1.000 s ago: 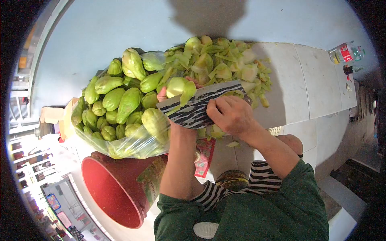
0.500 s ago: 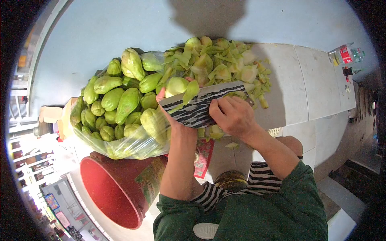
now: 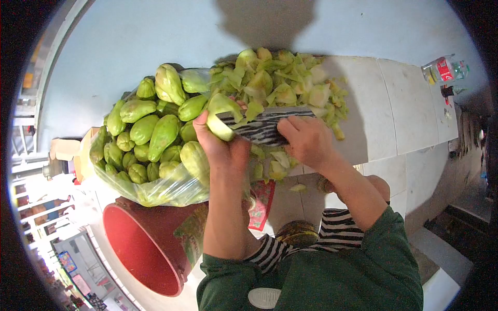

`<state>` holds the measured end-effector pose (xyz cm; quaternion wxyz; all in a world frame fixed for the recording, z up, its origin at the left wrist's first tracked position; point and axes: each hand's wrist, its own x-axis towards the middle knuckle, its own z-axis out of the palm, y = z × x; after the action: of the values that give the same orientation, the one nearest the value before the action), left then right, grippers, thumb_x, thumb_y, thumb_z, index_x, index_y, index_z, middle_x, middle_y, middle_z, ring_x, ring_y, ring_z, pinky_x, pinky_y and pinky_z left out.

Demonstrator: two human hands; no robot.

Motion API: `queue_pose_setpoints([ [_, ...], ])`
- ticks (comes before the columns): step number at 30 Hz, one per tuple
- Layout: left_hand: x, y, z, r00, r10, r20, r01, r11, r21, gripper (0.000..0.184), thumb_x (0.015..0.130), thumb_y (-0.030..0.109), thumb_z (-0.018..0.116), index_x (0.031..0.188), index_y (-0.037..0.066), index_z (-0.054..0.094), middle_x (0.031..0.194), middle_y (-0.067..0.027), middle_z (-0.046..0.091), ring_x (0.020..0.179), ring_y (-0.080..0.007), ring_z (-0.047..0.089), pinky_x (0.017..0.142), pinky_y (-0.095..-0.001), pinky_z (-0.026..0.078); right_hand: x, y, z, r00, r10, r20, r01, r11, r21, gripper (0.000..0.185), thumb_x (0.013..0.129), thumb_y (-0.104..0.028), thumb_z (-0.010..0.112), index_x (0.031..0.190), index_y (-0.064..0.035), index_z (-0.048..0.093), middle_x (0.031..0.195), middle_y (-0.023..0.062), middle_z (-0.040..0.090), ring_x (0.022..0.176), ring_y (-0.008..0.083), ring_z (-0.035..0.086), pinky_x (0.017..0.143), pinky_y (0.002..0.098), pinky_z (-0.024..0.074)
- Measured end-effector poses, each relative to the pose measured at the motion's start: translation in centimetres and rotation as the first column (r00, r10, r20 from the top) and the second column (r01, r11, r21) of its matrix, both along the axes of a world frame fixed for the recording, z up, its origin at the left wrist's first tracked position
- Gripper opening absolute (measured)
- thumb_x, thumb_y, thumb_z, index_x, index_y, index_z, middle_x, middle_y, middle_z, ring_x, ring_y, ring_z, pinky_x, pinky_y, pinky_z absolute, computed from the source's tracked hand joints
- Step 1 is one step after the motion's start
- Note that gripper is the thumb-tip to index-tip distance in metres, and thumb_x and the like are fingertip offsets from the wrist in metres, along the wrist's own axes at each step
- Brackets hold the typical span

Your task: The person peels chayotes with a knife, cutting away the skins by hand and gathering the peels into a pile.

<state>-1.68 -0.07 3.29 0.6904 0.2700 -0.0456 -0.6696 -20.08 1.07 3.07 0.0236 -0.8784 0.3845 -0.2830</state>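
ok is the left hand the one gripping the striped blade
No, the right hand grips the striped blade, while the left hand holds a green fruit.

"What's the room like on your screen?"
"I see a pale blue wall (image 3: 155, 36) with a dark shadow (image 3: 267, 23), and a white tiled ledge (image 3: 381, 103) along it."
"Light?"
"Strong glare (image 3: 59, 197) among white bars (image 3: 24, 121) at my view's left."
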Motion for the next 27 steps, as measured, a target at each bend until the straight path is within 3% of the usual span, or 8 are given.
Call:
queue_pose_setpoints([
  [6, 0.2, -0.3, 0.4, 1.0, -0.002, -0.023, 0.002, 1.0, 0.003, 0.05, 0.082, 0.039, 0.047, 0.113, 0.0, 0.054, 0.104, -0.0154, 0.059, 0.094, -0.0306, 0.057, 0.09, -0.046, 0.045, 0.0, 0.0, -0.3, 0.999, -0.036, 0.013, 0.036, 0.999, -0.022, 0.01, 0.078, -0.018, 0.056, 0.086, -0.0132, 0.053, 0.068, 0.0056, 0.053, 0.058, 0.0256, 0.061, 0.049, 0.0384, 0.0496],
  [8, 0.1, -0.2, 0.6, 1.0, 0.01, 0.02, -0.01, 1.0, 0.009, 0.051, 0.081, 0.039, 0.047, 0.115, 0.0, 0.053, 0.108, -0.0155, 0.059, 0.095, -0.0305, 0.057, 0.09, -0.045, 0.045, -0.2, 0.0, -0.1, 0.999, -0.05, 0.007, 0.048, 0.991, 0.126, 0.036, 0.057, -0.01, 0.07, 0.085, -0.0081, 0.048, 0.075, 0.0091, 0.053, 0.068, 0.0313, 0.059, 0.057, 0.0413, 0.0481],
  [12, 0.7, 0.2, 1.0, 0.994, -0.054, -0.092, 0.054, 0.999, -0.011, 0.057, 0.083, 0.039, 0.046, 0.122, -0.003, 0.05, 0.114, -0.0178, 0.058, 0.101, -0.0335, 0.058, 0.095, -0.0461, 0.043, -0.2, -0.3, -0.4, 0.995, -0.1, -0.01, 0.1, 0.975, 0.2, 0.033, 0.057, -0.009, 0.069, 0.082, -0.0077, 0.048, 0.074, 0.009, 0.054, 0.067, 0.0311, 0.059, 0.056, 0.0415, 0.0477],
  [14, 1.0, 0.1, 0.8, 0.995, -0.085, 0.055, 0.085, 0.996, -0.008, 0.057, 0.076, 0.041, 0.053, 0.117, 0.002, 0.054, 0.109, -0.0135, 0.06, 0.096, -0.0295, 0.057, 0.089, -0.0455, 0.044, -0.4, -0.4, 0.3, 1.0, 0.01, 0.009, -0.011, 0.997, 0.072, 0.01, 0.077, -0.017, 0.056, 0.085, -0.0129, 0.053, 0.065, 0.0068, 0.054, 0.058, 0.0283, 0.062, 0.05, 0.0402, 0.0508],
  [17, 0.3, 0.2, 1.1, 0.992, -0.121, 0.023, 0.12, 0.991, 0.052, 0.058, 0.074, 0.042, 0.055, 0.117, 0.003, 0.055, 0.11, -0.0131, 0.061, 0.099, -0.0291, 0.057, 0.089, -0.0447, 0.044, -0.1, -0.3, 0.4, 0.997, -0.01, 0.08, 0.008, 1.0, 0.026, 0.01, 0.077, -0.017, 0.056, 0.085, -0.0127, 0.053, 0.065, 0.0068, 0.054, 0.057, 0.0283, 0.062, 0.049, 0.0407, 0.0511],
  [20, 0.5, 0.1, 1.3, 0.988, -0.154, 0.021, 0.153, 0.987, 0.04, 0.059, 0.072, 0.042, 0.055, 0.117, 0.004, 0.056, 0.111, -0.0129, 0.061, 0.101, -0.0287, 0.056, 0.089, -0.0422, 0.045, -0.2, -0.7, -0.7, 0.995, -0.097, 0.031, 0.095, 0.993, 0.073, 0.01, 0.077, -0.017, 0.056, 0.085, -0.0124, 0.053, 0.065, 0.0066, 0.053, 0.057, 0.0272, 0.062, 0.05, 0.04, 0.0513],
  [23, 0.4, 0.2, 1.5, 0.983, -0.163, 0.084, 0.16, 0.986, 0.041, 0.058, 0.072, 0.042, 0.055, 0.116, 0.004, 0.057, 0.11, -0.012, 0.061, 0.101, -0.0279, 0.057, 0.087, -0.0419, 0.046, -0.6, -0.4, 0.3, 1.0, -0.023, -0.013, 0.023, 0.998, 0.065, 0.01, 0.077, -0.016, 0.056, 0.085, -0.0124, 0.053, 0.065, 0.0065, 0.053, 0.058, 0.0266, 0.062, 0.05, 0.04, 0.0515],
  [27, -0.4, 0.7, 1.1, 0.976, -0.204, 0.076, 0.201, 0.978, 0.046, 0.06, 0.072, 0.042, 0.055, 0.118, 0.004, 0.055, 0.111, -0.0117, 0.061, 0.101, -0.028, 0.057, 0.086, -0.0428, 0.046, -0.7, -0.4, 0.4, 0.998, -0.054, 0.027, 0.053, 0.997, 0.06, 0.01, 0.078, -0.016, 0.057, 0.086, -0.0125, 0.053, 0.065, 0.0062, 0.052, 0.058, 0.0266, 0.062, 0.05, 0.0398, 0.0515],
])
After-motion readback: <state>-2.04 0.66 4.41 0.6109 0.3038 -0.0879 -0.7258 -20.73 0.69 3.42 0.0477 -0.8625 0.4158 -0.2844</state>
